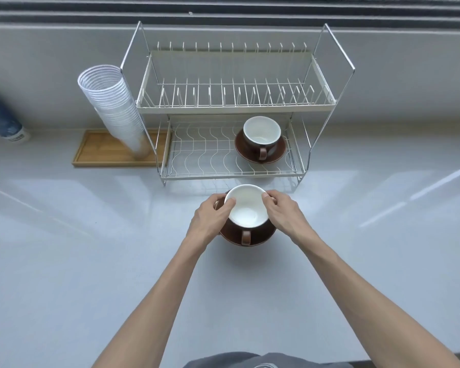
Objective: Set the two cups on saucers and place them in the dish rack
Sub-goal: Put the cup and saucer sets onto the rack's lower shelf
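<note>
A brown cup with a white inside [246,208] rests on a brown saucer [260,239] just in front of the two-tier wire dish rack [234,108]. My left hand [213,216] grips the left side of cup and saucer, thumb on the rim. My right hand [282,211] grips the right side the same way. The cup's handle points toward me. A second brown cup [262,134] stands on its saucer [276,152] on the right part of the rack's lower shelf.
A tall leaning stack of white disposable cups [112,104] stands on a wooden tray [101,150] left of the rack. A blue sleeve of cups [3,120] lies at the far left. The left part of the lower shelf [197,152] holds nothing.
</note>
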Tool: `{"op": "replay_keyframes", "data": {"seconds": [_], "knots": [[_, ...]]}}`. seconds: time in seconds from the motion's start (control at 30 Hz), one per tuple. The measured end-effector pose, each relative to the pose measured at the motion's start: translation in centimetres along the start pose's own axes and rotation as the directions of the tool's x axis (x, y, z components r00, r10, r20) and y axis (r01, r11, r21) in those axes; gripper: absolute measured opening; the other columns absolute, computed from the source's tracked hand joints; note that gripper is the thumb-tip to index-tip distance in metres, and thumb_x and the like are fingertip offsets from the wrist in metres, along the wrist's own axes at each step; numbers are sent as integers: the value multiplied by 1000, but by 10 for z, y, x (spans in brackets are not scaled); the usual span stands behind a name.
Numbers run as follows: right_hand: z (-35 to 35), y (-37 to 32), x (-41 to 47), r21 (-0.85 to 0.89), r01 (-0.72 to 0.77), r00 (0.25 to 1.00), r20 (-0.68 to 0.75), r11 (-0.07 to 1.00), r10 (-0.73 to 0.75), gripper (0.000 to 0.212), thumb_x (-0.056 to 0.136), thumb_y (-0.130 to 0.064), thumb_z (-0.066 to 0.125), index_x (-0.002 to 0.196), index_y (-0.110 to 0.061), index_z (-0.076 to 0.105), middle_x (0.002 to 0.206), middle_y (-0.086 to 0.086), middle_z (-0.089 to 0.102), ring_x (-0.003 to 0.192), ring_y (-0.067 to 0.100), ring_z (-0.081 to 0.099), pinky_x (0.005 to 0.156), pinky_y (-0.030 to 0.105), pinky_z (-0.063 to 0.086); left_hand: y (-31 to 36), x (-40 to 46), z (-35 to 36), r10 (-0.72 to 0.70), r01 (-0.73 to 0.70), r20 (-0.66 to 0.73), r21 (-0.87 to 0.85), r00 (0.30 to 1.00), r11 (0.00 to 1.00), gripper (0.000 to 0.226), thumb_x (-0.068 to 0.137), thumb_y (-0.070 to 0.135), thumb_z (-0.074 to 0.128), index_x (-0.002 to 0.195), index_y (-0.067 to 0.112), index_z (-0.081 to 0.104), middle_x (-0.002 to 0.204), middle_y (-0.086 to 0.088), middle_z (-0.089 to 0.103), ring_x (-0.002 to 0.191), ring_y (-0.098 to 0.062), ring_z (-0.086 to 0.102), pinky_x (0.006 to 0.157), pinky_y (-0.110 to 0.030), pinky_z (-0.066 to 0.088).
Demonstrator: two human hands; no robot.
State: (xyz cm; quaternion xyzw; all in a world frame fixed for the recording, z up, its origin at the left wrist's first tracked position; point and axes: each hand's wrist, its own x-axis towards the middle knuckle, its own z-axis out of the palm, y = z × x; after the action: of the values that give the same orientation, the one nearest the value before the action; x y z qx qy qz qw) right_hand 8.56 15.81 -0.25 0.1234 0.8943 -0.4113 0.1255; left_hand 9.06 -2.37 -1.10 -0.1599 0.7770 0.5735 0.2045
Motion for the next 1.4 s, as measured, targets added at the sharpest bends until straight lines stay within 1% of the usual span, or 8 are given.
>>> {"op": "replay_keyframes", "data": {"seconds": [0.57,0.77,0.83,0.93,1.07,1.17,1.27,1.4], "knots": [[22,-99,93,25,120,991,49,992,-121,36,102,-37,36,120,-18,62,115,4,66,110,25,57,90,34,42,63,78,-80,-1,-1,-159,-13,987,1000,55,71,59,53,120,35,61,127,3,63,113,-27,62,91,-52,59],[34,-124,135,11,115,990,78,993,-116,41,101,-36,34,129,-17,58,127,10,63,120,32,54,100,41,42,78,117,-99,-5,5,-222,0,975,1000,51,80,54,56,124,28,63,124,-1,64,115,-28,61,100,-52,53],[39,-129,147,16,117,990,83,993,-118,39,102,-35,34,120,-15,61,118,11,65,113,32,55,96,40,42,80,129,-102,6,1,-229,28,973,1000,49,85,52,55,126,25,61,122,-2,63,114,-27,60,101,-52,52],[48,-131,165,8,99,993,71,995,-99,35,101,-35,32,87,-13,55,93,12,61,92,31,55,83,39,42,83,143,-104,-2,13,-235,46,972,999,59,77,55,52,127,25,59,119,0,62,114,-27,61,101,-53,52],[55,-138,177,20,58,994,92,998,-59,26,98,-20,30,82,-11,48,92,17,52,85,29,43,78,41,39,84,156,-104,-39,53,-269,48,962,997,66,76,55,53,132,21,57,123,-3,60,118,-28,59,101,-52,52],[53,-145,182,36,66,990,125,997,-70,27,95,-7,32,98,-5,58,102,21,59,91,36,50,84,45,45,84,162,-104,-68,81,-277,38,958,996,70,78,55,55,137,17,54,133,-6,60,121,-30,58,102,-51,51],[55,-148,189,38,76,987,138,996,-81,32,99,-15,34,116,-4,58,119,17,61,109,35,56,96,49,47,83,166,-105,-91,103,-274,30,957,994,77,75,57,55,139,14,52,136,-9,59,121,-32,59,101,-53,52],[60,-149,194,13,91,984,154,996,-92,33,101,-22,33,115,-6,59,114,13,62,105,32,56,96,48,47,85,167,-105,-114,124,-276,19,954,992,100,59,69,53,142,12,48,138,-11,57,122,-33,59,101,-53,53]]}}
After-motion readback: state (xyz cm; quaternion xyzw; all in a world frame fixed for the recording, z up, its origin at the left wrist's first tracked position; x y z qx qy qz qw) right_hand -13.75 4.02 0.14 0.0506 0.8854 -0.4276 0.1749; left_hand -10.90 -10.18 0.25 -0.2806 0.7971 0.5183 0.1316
